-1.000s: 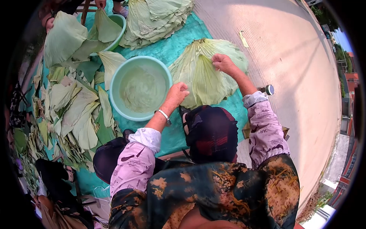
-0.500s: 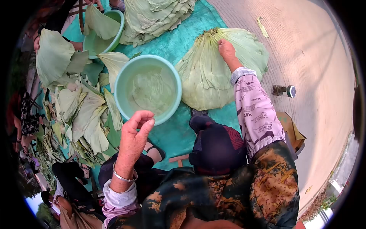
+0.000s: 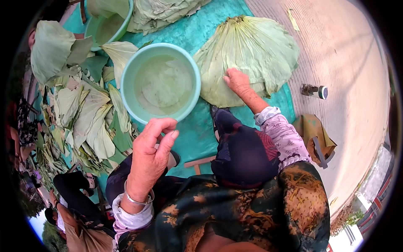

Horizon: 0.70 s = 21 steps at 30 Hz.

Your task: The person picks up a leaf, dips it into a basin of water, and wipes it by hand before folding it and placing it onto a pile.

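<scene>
My right hand (image 3: 238, 82), fingers bent in, is on a fan-shaped pile of large pale-green lotus leaves (image 3: 252, 46). It grips near the lower edge of the top leaf; its fingertips are partly hidden. The gathered stem ends of the leaves point away from me. My left hand (image 3: 153, 147) hovers above the near rim of a light-green basin (image 3: 124, 90) of cloudy water. Its fingers curl loosely, with a gap to the thumb, and nothing shows in them.
A teal sheet (image 3: 189, 147) lies under the basin. Loose leaves (image 3: 90, 113) spread at left, beside a second basin (image 3: 126, 27) and a stacked leaf pile (image 3: 163, 14). A lidded jar (image 3: 314, 90) and brown bag (image 3: 315, 136) stand at right. Another person (image 3: 75, 197) sits lower left.
My right hand has moved from the leaves' stem end towards me, to the middle of the pile. The top leaf lies wider over the one below. My left hand stays near the basin.
</scene>
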Each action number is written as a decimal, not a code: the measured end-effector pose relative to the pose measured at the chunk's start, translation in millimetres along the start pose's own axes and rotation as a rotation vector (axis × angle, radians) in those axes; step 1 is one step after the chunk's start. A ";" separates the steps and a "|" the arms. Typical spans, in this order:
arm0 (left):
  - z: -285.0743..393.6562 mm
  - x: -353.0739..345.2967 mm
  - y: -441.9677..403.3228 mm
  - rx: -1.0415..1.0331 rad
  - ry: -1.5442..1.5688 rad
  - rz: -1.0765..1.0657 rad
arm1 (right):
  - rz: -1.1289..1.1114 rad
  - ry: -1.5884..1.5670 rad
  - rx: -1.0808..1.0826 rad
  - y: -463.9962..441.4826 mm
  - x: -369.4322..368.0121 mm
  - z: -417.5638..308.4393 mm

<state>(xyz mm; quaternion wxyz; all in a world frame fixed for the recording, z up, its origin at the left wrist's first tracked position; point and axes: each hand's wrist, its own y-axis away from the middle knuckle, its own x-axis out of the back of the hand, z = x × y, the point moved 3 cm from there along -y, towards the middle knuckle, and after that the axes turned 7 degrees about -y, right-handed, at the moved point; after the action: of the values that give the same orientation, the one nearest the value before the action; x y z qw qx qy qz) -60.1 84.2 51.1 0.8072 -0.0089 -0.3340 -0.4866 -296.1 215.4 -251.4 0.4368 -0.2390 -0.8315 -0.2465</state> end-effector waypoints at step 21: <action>10.0 -5.7 4.7 -0.007 -0.019 -0.015 | -0.034 -0.106 -0.313 -22.9 5.5 -21.6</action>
<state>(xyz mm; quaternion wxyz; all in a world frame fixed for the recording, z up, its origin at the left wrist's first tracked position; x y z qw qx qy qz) -63.4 94.5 57.2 0.8001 -0.0137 -0.3402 -0.4939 -299.8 185.5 -240.6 0.3455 -0.3028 -0.8086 -0.3676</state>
